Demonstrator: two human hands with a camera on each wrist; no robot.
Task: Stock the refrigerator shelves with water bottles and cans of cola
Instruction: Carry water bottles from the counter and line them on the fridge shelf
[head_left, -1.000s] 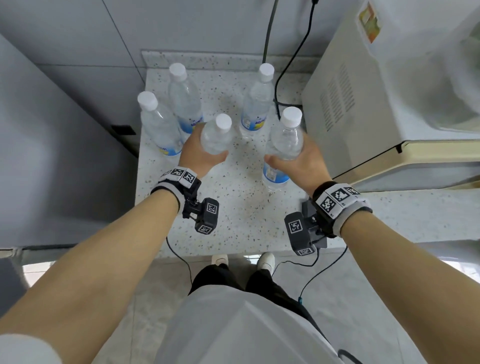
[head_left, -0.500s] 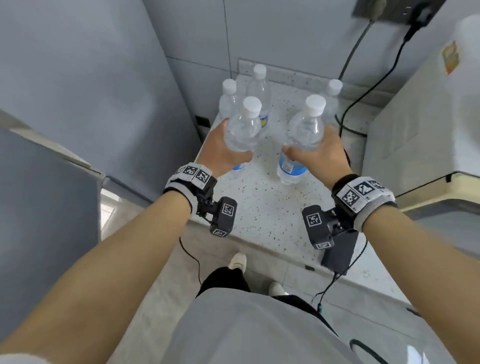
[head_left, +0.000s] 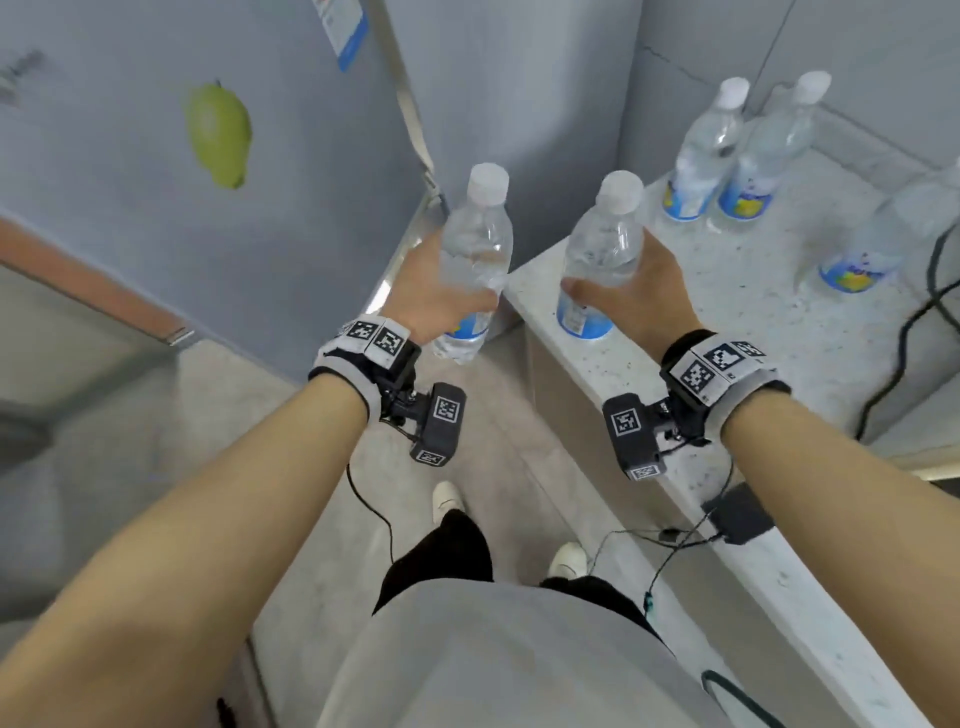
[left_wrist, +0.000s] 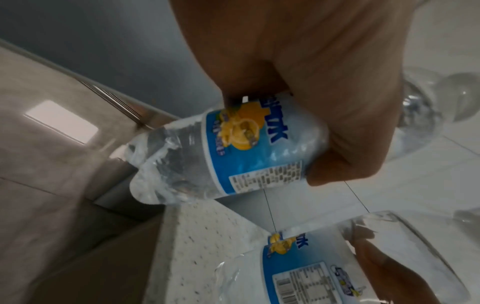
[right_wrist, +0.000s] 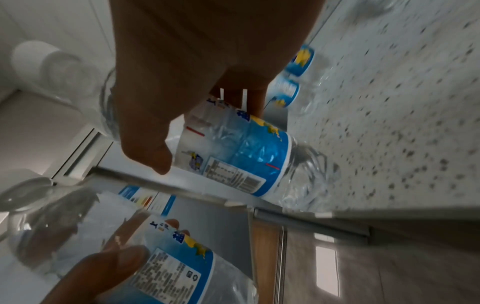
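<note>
Speckled counter (head_left: 737, 332) at right is holding three spare bottles (head_left: 706, 150). You're carrying the load fridge-ward: your left hand (head_left: 426, 291) is wrapping one water bottle (head_left: 475, 249) mid-frame, your right hand (head_left: 649, 296) gripping another bottle (head_left: 597, 249). Next you're probably needing the grey fridge door (head_left: 156, 156), upper left, open, with both hands full.

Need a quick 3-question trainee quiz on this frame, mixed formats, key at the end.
1. True or false: the left hand grips a water bottle held off the counter.
2. How many bottles stand on the counter, not held?
3. What does the right hand hold? A) a cola can B) a second bottle C) nothing

Key
1. True.
2. Three: two at the back, one further right.
3. B
</note>
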